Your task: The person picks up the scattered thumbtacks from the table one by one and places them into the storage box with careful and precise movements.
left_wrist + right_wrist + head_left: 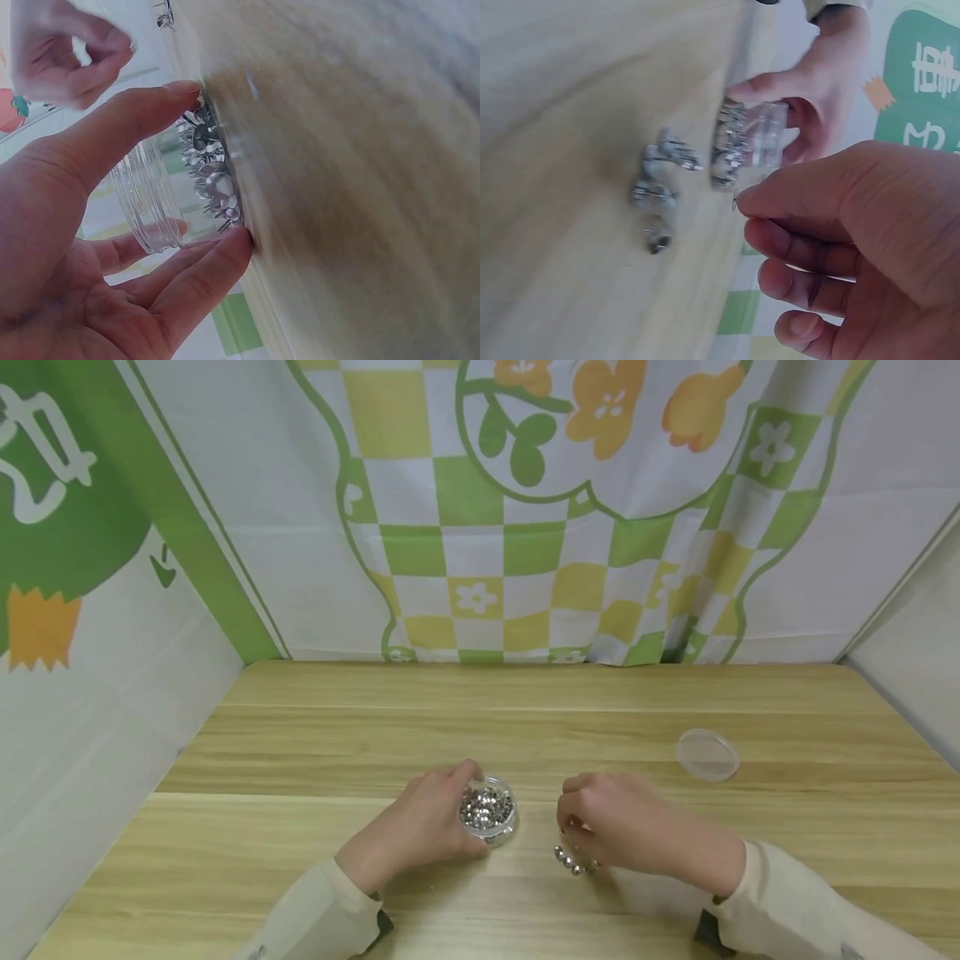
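Note:
My left hand [420, 822] grips a clear round jar [150, 191], thumb on one side and fingers on the other. Silver thumbtacks [485, 807] lie heaped inside it, and the jar stands upright on the table. To the right, my right hand [622, 821] pinches a small thumbtack [735, 202] between thumb and index finger; only a thin edge of it shows. Below that hand, several thumbtacks [656, 191] sit on the table in a curved row, partly hidden by the hand in the head view.
A clear round lid [707, 754] lies flat on the wooden table [360, 735], behind and to the right of the right hand. Printed cloth [540, 552] hangs at the table's back edge, and more covers the left side.

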`<state>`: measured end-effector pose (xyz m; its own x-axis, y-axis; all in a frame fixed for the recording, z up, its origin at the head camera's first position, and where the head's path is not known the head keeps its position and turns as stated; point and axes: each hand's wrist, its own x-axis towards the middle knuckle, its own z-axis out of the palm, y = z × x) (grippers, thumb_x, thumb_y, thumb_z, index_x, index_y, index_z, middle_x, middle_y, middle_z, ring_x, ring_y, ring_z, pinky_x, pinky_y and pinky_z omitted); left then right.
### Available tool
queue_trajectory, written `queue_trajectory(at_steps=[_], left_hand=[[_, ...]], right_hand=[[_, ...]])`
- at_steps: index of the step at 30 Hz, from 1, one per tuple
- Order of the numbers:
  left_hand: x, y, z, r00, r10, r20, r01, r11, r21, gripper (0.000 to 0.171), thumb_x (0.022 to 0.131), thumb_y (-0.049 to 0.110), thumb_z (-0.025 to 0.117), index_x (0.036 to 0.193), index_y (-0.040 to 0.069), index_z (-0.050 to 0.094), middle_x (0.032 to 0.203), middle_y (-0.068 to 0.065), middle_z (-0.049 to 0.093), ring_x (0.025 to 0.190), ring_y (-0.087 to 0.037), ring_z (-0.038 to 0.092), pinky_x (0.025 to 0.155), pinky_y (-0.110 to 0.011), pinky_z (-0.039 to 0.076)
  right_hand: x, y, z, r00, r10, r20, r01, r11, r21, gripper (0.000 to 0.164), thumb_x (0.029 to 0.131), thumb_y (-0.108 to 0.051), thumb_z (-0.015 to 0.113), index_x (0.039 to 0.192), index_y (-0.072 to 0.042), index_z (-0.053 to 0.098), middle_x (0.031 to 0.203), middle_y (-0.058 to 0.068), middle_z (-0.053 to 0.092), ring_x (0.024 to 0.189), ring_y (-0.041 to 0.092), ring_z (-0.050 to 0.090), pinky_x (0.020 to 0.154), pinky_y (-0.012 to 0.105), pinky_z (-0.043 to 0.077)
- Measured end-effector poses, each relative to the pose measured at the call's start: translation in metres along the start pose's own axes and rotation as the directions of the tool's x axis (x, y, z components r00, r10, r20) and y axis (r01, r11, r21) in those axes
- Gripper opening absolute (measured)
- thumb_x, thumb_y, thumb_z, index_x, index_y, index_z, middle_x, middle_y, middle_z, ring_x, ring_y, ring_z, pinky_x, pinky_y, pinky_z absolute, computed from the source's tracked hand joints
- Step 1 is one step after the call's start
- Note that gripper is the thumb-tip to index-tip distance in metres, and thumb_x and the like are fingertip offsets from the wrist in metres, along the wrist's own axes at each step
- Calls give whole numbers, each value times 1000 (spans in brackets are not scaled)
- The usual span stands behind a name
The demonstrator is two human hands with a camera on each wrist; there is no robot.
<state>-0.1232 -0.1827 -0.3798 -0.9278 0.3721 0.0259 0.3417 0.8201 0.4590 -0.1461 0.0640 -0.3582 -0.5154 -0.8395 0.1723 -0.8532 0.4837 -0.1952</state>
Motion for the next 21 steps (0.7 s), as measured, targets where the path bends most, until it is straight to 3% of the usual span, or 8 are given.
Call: queue_trajectory(at_steps=[10, 15, 21], left_hand=[[1, -1, -1, 1000, 30, 7, -30, 1000, -2, 70, 59, 31, 88, 115, 8, 53, 103, -15, 69, 88, -32, 64, 76, -49, 59], [1, -2, 0, 998, 64, -5, -63, 998, 22, 64, 59, 33, 88, 109, 11, 53, 96, -9, 68, 85, -27, 64, 73, -46, 58], [0, -3, 0, 998, 62, -16, -62, 998, 14, 59, 60, 33, 87, 104, 13, 54, 92, -4, 66, 83, -23, 62, 71, -45, 56]], right_hand=[[47, -13, -2, 986, -90, -142, 97, 994, 41, 6, 85, -12, 69, 83, -14, 74, 74, -7, 64, 60, 6, 57, 50, 21, 53], [65, -18, 5, 982, -96, -162, 110, 991, 79, 6, 84, -14, 70, 87, -13, 75, 74, -7, 64, 59, 3, 54, 49, 20, 51], [72, -24, 10, 983, -101, -154, 116, 989, 91, 5, 85, -15, 70, 87, -15, 75, 79, -7, 67, 63, 2, 53, 53, 23, 53]])
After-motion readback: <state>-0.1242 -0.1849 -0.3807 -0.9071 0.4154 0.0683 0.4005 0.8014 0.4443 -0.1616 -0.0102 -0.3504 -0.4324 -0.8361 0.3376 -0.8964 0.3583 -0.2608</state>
